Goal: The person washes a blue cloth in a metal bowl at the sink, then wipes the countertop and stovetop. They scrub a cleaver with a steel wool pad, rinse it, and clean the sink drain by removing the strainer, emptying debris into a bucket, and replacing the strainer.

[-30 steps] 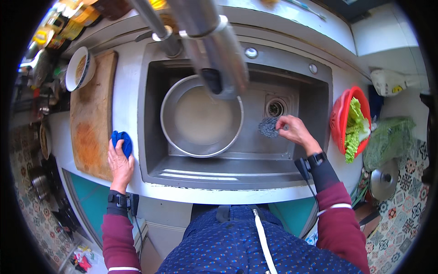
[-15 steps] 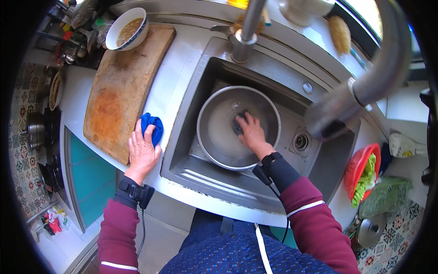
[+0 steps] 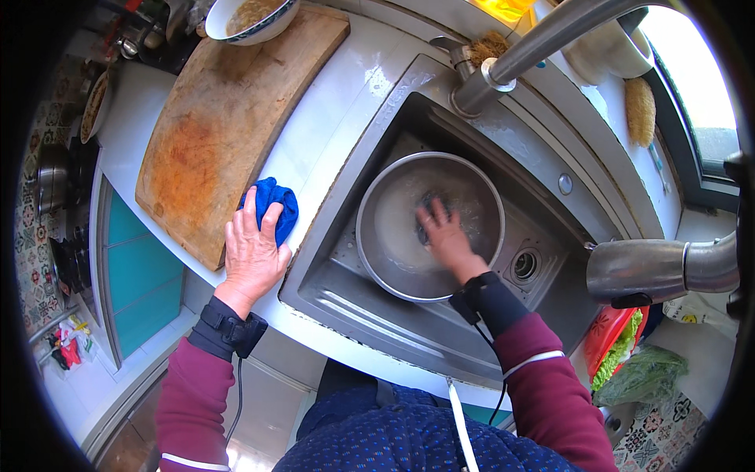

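My right hand (image 3: pixel 447 234) is inside a round metal bowl (image 3: pixel 368 261), its fingers bent over a dark grey scouring pad (image 3: pixel 427 206) pressed to the bottom. Motion blurs the hand, and it covers much of the pad. Cloudy, whitish water lies in the bowl, which rests in the grey sink (image 3: pixel 346 303). On the counter left of the sink, my left hand (image 3: pixel 255 256) is closed over a crumpled blue cloth (image 3: pixel 277 206). That cloth lies against the right edge of a wooden cutting board (image 3: pixel 193 161).
A white bowl of food (image 3: pixel 255 22) stands at the board's far end. The metal faucet (image 3: pixel 550 43) arches over the sink's back, its spout (image 3: pixel 637 271) hanging at the right. Beyond the sink's right side is a red basket (image 3: pixel 609 342) with green leaves. A drain (image 3: pixel 525 266) shows beside the metal bowl.
The view has shifted and turned, so the faucet and counter sit differently in the picture. My right hand has moved with the pad inside the bowl. My left hand stays on the cloth.
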A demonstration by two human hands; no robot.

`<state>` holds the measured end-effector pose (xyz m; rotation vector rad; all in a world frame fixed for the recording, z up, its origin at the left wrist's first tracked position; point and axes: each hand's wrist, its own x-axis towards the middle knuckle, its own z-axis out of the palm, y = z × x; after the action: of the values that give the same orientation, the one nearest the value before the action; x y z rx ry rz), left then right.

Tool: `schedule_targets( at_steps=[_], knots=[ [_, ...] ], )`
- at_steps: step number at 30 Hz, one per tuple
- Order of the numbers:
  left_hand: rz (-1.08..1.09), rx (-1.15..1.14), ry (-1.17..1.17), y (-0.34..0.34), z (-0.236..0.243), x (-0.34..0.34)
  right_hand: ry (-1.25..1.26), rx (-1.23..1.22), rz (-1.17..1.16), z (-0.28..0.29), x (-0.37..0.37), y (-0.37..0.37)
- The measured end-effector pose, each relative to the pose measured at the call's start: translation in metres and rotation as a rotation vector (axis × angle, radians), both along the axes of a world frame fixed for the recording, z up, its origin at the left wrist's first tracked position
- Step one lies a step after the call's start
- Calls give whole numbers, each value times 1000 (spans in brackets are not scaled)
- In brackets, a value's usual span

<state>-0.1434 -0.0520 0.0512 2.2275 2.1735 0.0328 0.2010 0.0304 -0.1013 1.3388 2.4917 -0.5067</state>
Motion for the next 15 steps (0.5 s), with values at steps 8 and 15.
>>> schedule_targets(
  at_steps=[8, 15],
  knots=[
    [0, -8, -8, 0, 0, 0, 115, -393, -494, 35, 6, 43],
    [-1, -15, -12, 0, 0, -1, -140, 197, 294, 11, -5, 1]
  ],
)
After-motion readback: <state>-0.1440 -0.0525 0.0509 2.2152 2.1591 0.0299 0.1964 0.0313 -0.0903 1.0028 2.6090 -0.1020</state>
